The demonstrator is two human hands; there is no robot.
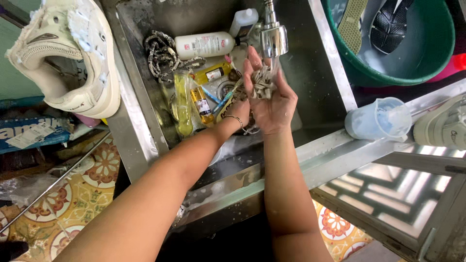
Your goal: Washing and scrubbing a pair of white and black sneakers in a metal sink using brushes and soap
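Rinsing in progress beneath the chrome tap head (274,38). Right hand (272,99) cupping upward, fingers half curled, cradling a bunched grey-beige shoelace (262,82) directly under the thin stream. Left hand (241,110) lying behind and at nine o'clock of the right, mostly hidden; fingers apparently closing on the lace's lower end, though grip not clearly showing. Thin metal bracelet (234,118) circling the left wrist.

Moving outward within the steel sink (141,104): at nine o'clock of the hands, small yellow bottles (201,104) and a blue-handled brush (219,100) lying in a jumble; at ten o'clock, a white lotion-type bottle (205,45) lying on its side beside a second, patterned lace (162,54) coiled and waiting. At eleven o'clock, beyond the sink rim, a cream sneaker (70,53) resting sole-sideways, dabs of foam clinging to it. At three o'clock, a translucent measuring jug (378,120) tipping on the ledge, next to another pale shoe (444,127). At one o'clock, a green basin (417,58) containing insoles or soles.

Judging progress: one lace mid-rinse, not yet wrung or set aside; the coiled lace apparently untreated; foam remaining on the sneaker, suggesting rinsing of the shoes themselves outstanding.
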